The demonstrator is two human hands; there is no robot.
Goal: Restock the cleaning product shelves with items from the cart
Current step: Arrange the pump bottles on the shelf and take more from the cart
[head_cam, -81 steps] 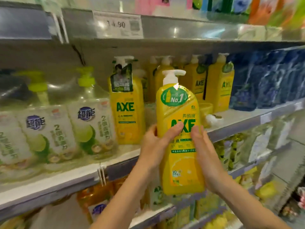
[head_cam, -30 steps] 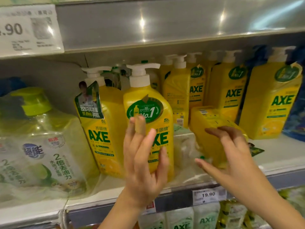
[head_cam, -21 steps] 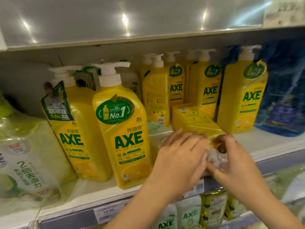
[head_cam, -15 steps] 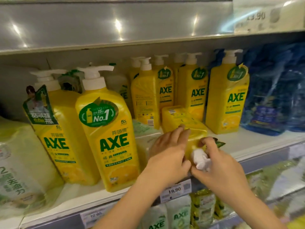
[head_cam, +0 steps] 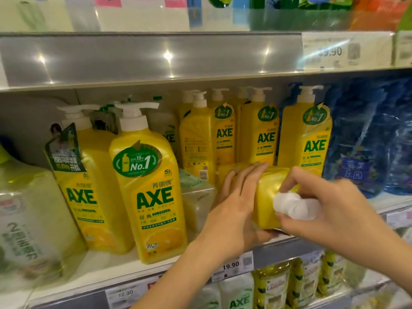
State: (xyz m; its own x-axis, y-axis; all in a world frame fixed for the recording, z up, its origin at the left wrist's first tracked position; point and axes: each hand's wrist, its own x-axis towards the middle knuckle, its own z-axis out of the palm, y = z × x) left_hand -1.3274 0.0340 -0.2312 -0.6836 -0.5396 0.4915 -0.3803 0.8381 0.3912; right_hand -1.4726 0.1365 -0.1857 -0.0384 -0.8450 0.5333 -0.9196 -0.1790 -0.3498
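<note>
- Tipped bottle (head_cam: pixel 267 192): yellow dish soap, lies on its side on the shelf (head_cam: pixel 100 264), near the front edge, pump end toward the camera.
- Left hand (head_cam: pixel 234 204): on the bottle's left side, fingers fairly straight and close together along the top, thumb tucked under. It clasps the bottle.
- Right hand (head_cam: pixel 330 210): fingers curled round the white pump head (head_cam: pixel 292 205), thumb up on the bottle's yellow shoulder. Tight grip, narrow.
- Front bottle (head_cam: pixel 151 190): same yellow soap, upright at the shelf edge, left of the hands, not touched by either.
- Tagged bottle (head_cam: pixel 89 192): upright, just behind and left of the front bottle, green card hanging at its neck.
- Clear pack (head_cam: pixel 196 197): between the front bottle and the left hand; contents hard to make out.
- Back row (head_cam: pixel 260 139): more yellow pump bottles upright behind the tipped one; one faces backward, label side away.
- Blue bags (head_cam: pixel 367 141): right end of the same shelf, beside the last yellow bottle.
- Clear bottles (head_cam: pixel 26 219): far left, blurred, green print.
- Price tag (head_cam: pixel 231 266): on the shelf rail under the left wrist, reads 19.90.
- Pouches (head_cam: pixel 269 286): shelf below, yellow-green, partly hidden by the arms.
</note>
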